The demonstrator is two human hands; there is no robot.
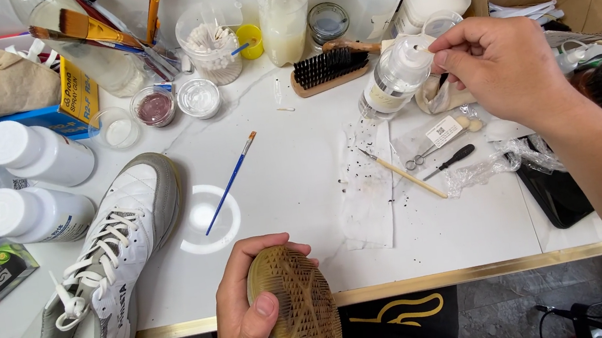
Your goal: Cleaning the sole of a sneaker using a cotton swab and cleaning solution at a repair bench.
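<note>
A cluttered white tabletop (303, 184) is carrying shoe-cleaning gear while two hands are working at its near and far sides.

At the left a white laced sneaker (102, 276) is lying upright, its long axis running from the near-left corner up toward the middle, toe pointing away. Beside it a thin blue paintbrush (231, 183) is resting across a clear round lid. At the near edge the left hand (247, 315) is wrapping around a second shoe (300, 308), sole facing up, toe pointing away, long axis nearly straight out from the person. Farther right, the right hand (500, 65) is pinching the cap of a tilted clear bottle (394, 79) just beside a wooden brush (327, 71).
</note>
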